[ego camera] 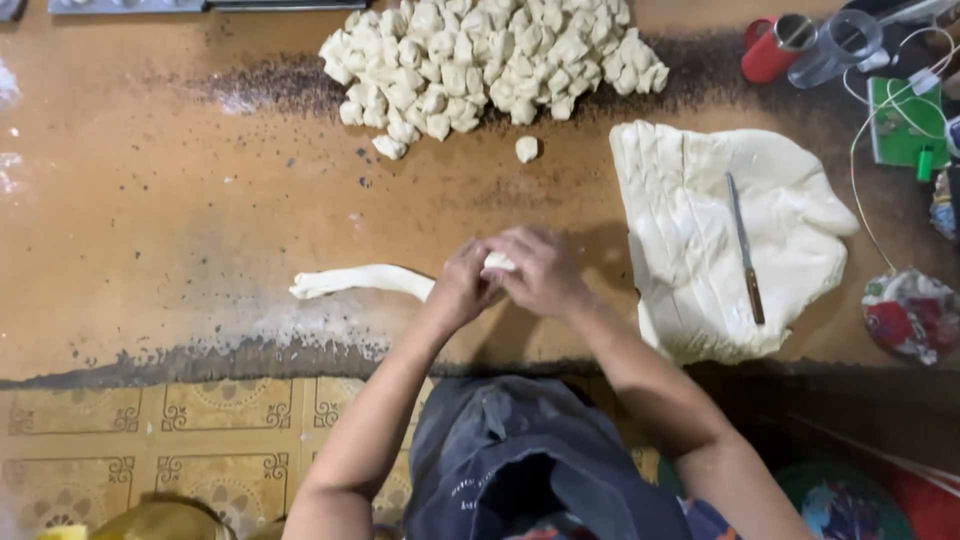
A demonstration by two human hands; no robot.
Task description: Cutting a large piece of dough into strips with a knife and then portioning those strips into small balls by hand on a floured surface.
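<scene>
A long rope of pale dough lies on the brown worktable. My left hand grips its right end. Close against it, my right hand pinches a small piece of the same dough between the fingers. Both hands meet at the table's middle front. A big heap of small cut dough pieces sits at the back, with one loose piece in front of it.
A large flattened slab of dough lies to the right with a knife on it. A red cup, a clear cup, a green item with cables and a wrapped bundle crowd the right edge.
</scene>
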